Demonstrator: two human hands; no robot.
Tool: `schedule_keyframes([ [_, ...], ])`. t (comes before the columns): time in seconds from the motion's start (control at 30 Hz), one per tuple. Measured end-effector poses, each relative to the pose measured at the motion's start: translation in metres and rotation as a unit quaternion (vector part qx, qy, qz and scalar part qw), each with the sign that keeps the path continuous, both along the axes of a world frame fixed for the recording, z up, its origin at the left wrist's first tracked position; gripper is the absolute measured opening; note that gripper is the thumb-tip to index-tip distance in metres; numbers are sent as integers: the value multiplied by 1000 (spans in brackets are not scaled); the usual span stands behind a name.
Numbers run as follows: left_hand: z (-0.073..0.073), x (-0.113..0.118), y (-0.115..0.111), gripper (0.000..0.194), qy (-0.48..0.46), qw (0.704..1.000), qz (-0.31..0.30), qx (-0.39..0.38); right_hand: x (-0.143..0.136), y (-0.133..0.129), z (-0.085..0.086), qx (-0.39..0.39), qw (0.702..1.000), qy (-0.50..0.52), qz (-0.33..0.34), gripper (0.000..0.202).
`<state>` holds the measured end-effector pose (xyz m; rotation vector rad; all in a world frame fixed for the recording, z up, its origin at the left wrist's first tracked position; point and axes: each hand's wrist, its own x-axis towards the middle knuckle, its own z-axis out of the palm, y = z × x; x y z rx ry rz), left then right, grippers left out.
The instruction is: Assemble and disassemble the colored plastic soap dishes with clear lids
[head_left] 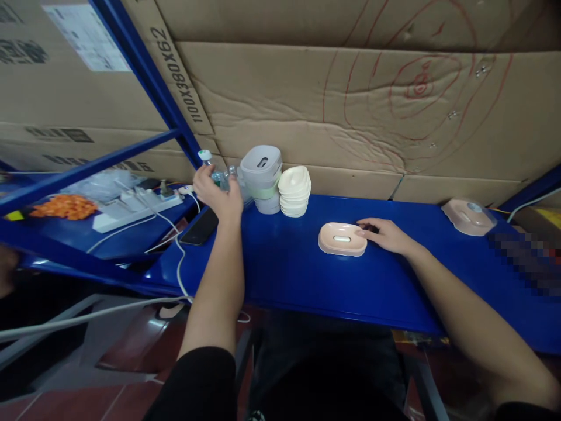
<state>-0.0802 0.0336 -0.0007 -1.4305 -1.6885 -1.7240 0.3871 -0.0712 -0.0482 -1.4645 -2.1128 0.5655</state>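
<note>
My left hand (218, 192) is raised at the left of the blue table, fingers apart, in front of a clear bottle with a white cap (204, 155). I cannot make out whether it touches the bottle. My right hand (384, 234) has its thumb and fingers at the right rim of a pink oval dish (342, 238) lying on the table. Between my hands, farther back, stand a stack of grey containers (262, 181) with a slotted top and a stack of cream-coloured pieces (294, 190).
Another pink dish (468, 216) lies at the back right. A dark phone (200, 227) and white cables are left of my left forearm. Farther left are a power strip (135, 210), orange pieces (65, 207) and a blue frame post. Cardboard (280, 105) stands behind the table.
</note>
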Motion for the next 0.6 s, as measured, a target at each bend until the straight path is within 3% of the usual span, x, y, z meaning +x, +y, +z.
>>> schedule_keyframes([
  [0.2,-13,1,12,51,-57,988,-39,-135,1,2,-1,6,1000,9,0,48],
  [0.3,-15,-1,17,48,-69,985,-65,-144,1,2,-1,4,1000,4,-1,48],
  [0.6,-15,-5,22,48,-69,984,-67,-152,2,2,-3,2,1000,2,0,50],
])
